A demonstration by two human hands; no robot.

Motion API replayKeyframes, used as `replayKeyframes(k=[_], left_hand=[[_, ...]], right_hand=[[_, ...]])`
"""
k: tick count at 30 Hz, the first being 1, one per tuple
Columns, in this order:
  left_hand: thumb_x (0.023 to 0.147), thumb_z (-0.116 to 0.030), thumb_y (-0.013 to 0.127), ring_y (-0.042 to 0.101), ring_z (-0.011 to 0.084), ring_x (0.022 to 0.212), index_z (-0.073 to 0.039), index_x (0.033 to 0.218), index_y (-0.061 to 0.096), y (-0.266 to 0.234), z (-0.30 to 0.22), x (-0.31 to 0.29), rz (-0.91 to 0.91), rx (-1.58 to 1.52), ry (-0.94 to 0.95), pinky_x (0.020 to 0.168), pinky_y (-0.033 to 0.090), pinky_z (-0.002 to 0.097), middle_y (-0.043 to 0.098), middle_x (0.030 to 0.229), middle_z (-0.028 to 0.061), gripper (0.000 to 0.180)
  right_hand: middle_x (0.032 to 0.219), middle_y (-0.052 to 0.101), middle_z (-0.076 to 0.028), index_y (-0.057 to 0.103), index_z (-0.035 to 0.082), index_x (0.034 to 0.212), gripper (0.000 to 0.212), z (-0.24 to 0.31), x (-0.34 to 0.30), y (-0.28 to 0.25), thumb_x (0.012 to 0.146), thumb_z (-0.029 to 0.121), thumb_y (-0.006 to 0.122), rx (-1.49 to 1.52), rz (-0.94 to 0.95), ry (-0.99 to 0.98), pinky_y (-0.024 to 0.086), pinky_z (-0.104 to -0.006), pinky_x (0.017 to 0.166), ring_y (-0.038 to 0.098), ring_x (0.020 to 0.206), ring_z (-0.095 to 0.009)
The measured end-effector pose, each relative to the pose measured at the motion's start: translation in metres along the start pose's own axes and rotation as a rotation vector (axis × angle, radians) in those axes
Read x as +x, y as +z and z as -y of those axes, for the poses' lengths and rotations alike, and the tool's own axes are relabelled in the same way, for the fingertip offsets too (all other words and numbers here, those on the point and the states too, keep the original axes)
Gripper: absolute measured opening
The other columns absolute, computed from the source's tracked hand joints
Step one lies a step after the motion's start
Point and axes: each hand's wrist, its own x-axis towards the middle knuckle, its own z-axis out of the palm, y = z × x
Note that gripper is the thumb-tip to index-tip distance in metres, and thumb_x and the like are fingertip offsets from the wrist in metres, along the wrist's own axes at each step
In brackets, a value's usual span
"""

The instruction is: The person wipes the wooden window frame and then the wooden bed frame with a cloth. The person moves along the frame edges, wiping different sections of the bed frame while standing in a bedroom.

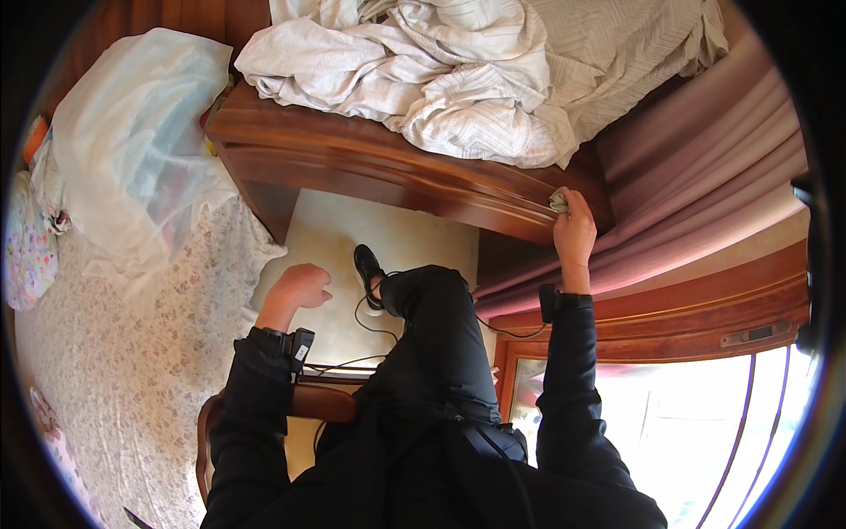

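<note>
My right hand [575, 231] is closed on a small crumpled pale green-white cloth [559, 201]. It presses the cloth against the front edge of a dark brown polished wooden desk [397, 176], near the desk's right end. Over the floor to the left, my left hand [301, 286] hangs in the air with its fingers curled in loosely. Nothing shows in that hand, and it touches nothing. A pile of rumpled white bedding [441, 75] lies on top of the desk, and part of it droops over the front.
A bed with a flowered sheet [132, 353] lies at the left, a sheer white cloth [141, 150] heaped on it. Pink curtains [705, 167] and a wooden-framed window [652, 423] are at the right. A chair arm [322, 402] and black cables [379, 331] are close to my legs.
</note>
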Motion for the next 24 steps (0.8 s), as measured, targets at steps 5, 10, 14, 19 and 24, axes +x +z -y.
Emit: replayKeyframes(k=[5, 10, 14, 19, 24], left_hand=[[0.087, -0.030, 0.077, 0.072, 0.0421, 0.097, -0.006, 0.097, 0.078, 0.005, 0.003, 0.003, -0.012, 0.006, 0.038, 0.085, 0.056, 0.0519, 0.075, 0.095, 0.0196, 0.026], [0.086, -0.030, 0.077, 0.073, 0.0418, 0.095, -0.004, 0.092, 0.078, 0.009, 0.004, 0.003, -0.052, 0.022, 0.059, 0.083, 0.057, 0.0520, 0.075, 0.093, 0.0194, 0.027], [0.086, -0.031, 0.077, 0.074, 0.0413, 0.095, -0.004, 0.091, 0.079, 0.011, 0.006, 0.005, -0.049, 0.028, 0.032, 0.082, 0.059, 0.0518, 0.076, 0.094, 0.0193, 0.028], [0.087, -0.031, 0.076, 0.074, 0.0406, 0.096, -0.003, 0.092, 0.079, 0.013, 0.005, 0.007, -0.052, 0.016, 0.024, 0.082, 0.059, 0.0514, 0.077, 0.095, 0.0190, 0.028], [0.086, -0.030, 0.076, 0.073, 0.0408, 0.096, -0.004, 0.093, 0.077, 0.009, 0.004, 0.006, -0.020, 0.042, 0.052, 0.083, 0.058, 0.0515, 0.076, 0.095, 0.0186, 0.027]], right_hand=[[0.128, 0.071, -0.017, 0.073, 0.003, 0.119, 0.041, 0.057, 0.000, 0.017, 0.081, -0.010, 0.064, 0.103, -0.029, -0.136, 0.055, -0.0465, 0.101, 0.067, 0.117, -0.041], [0.130, 0.070, -0.016, 0.073, 0.005, 0.119, 0.042, 0.140, 0.009, 0.035, 0.081, -0.010, 0.065, 0.214, 0.039, -0.278, 0.055, -0.0469, 0.101, 0.066, 0.120, -0.040], [0.127, 0.069, -0.010, 0.070, 0.009, 0.117, 0.038, 0.188, 0.020, 0.052, 0.082, -0.006, 0.066, 0.250, 0.023, -0.413, 0.058, -0.0445, 0.092, 0.067, 0.116, -0.035], [0.128, 0.068, -0.011, 0.071, 0.008, 0.120, 0.041, 0.208, 0.029, 0.065, 0.082, -0.008, 0.067, 0.321, 0.038, -0.411, 0.057, -0.0447, 0.094, 0.067, 0.117, -0.035], [0.126, 0.068, -0.007, 0.070, 0.011, 0.116, 0.038, 0.202, 0.031, 0.065, 0.082, -0.005, 0.068, 0.321, 0.020, -0.444, 0.060, -0.0422, 0.088, 0.068, 0.113, -0.031]])
